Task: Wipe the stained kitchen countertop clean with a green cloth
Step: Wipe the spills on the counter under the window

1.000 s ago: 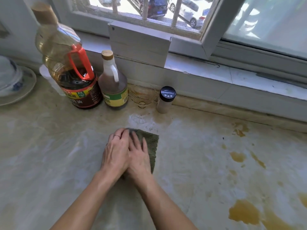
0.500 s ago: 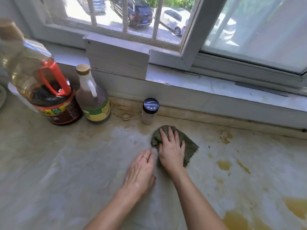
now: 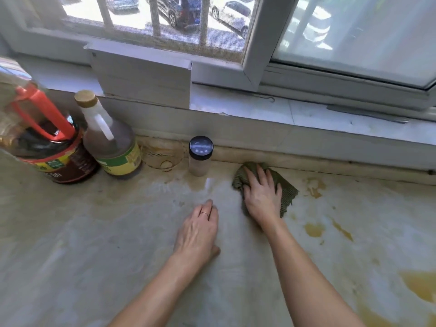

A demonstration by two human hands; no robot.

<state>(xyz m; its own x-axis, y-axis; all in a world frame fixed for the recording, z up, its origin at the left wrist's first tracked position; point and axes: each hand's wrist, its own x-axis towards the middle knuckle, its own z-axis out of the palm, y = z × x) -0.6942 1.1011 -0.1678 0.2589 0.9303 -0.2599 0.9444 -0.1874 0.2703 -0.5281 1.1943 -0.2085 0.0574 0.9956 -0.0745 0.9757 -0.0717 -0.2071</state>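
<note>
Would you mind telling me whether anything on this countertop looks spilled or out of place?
Yes: yellow-brown stains spatter the countertop right of the green cloth, with a larger puddle at the right edge. A ring-shaped mark sits beside the small shaker.

The right hand (image 3: 262, 197) covers the middle of the green cloth (image 3: 286, 193), so only its edges show. The big oil bottle (image 3: 35, 138) is cut off at the left edge, and its label (image 3: 50, 165) is too blurry to read. A brown puddle (image 3: 422, 287) runs off the right edge.
</note>
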